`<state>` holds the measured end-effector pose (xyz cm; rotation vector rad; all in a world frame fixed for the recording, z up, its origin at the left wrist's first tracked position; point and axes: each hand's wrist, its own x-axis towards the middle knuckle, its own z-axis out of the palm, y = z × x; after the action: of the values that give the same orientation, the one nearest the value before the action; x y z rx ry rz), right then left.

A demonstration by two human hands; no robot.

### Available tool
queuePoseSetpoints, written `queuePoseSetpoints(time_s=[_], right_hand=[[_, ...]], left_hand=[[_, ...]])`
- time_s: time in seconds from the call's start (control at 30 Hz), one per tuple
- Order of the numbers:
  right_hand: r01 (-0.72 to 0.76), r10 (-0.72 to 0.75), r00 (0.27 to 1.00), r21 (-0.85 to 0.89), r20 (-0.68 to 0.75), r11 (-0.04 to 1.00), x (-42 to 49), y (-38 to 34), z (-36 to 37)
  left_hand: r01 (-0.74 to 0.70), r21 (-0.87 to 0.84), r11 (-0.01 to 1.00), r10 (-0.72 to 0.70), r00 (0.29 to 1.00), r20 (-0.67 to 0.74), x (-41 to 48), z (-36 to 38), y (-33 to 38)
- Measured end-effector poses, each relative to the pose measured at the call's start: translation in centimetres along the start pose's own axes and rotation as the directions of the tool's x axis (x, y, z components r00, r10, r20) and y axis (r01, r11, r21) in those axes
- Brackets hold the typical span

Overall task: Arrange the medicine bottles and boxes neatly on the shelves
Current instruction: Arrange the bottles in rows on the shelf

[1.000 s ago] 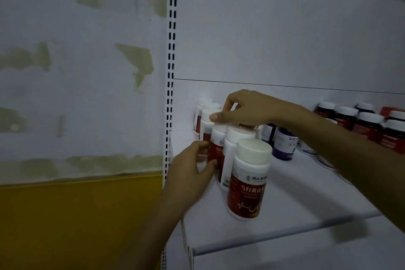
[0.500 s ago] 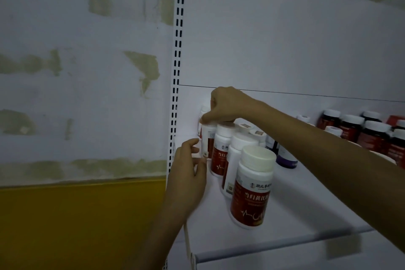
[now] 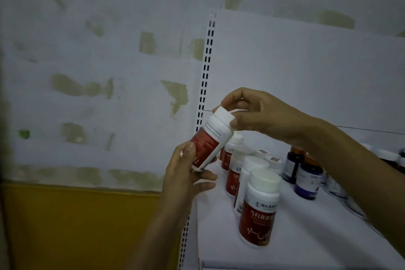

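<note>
Two hands hold a red-labelled white bottle [image 3: 210, 140] in the air at the left end of a white shelf [image 3: 306, 237], the bottle tilted with its cap [image 3: 224, 114] up and to the right. The right hand [image 3: 263, 116], reaching in from the right with its wrist bent, pinches the cap between thumb and fingertips. The left hand [image 3: 184, 177], raised from below, grasps the base, thumb along the label and fingers curled beneath. The bottle hangs just in front of the slotted upright [image 3: 207, 66], clear of the shelf surface. Below it a row of matching bottles [image 3: 258, 210] runs front to back near the shelf's left edge, with dark bottles [image 3: 308, 178] farther right. Bare shelf lies right of the row, toward the front edge.
</note>
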<state>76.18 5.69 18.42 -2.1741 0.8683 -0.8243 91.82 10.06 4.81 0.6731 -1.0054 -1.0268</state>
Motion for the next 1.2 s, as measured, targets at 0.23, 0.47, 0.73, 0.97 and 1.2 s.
queuePoseSetpoints(time_s=[0.23,0.47,0.73,0.97,1.2], right_hand=[[0.033,-0.055,0.993,0.194,0.108,0.980,-3.7,-1.3,1.1],[0.161,-0.224,0.952,0.279,0.208,0.946,-7.2,-0.2,-0.1],[0.165,-0.256,0.943,0.371,0.212,0.914,-9.7,0.4,0.3],[0.283,-0.354,0.919,0.334,0.174,0.899,-10.5,0.1,0.4],[0.310,-0.371,0.916,0.323,0.151,0.894,-10.5,0.6,1.0]], left_hand=[[-0.420,0.191,0.887,0.435,0.899,-0.042,-3.8,0.8,2.7],[-0.286,0.168,0.943,0.306,0.946,-0.108,-7.1,2.4,2.7],[-0.363,0.215,0.907,0.379,0.925,-0.036,-10.7,3.1,3.3],[-0.294,0.172,0.940,0.305,0.952,-0.039,-10.8,3.0,3.1],[-0.331,0.228,0.916,0.358,0.930,-0.088,-11.6,3.2,3.9]])
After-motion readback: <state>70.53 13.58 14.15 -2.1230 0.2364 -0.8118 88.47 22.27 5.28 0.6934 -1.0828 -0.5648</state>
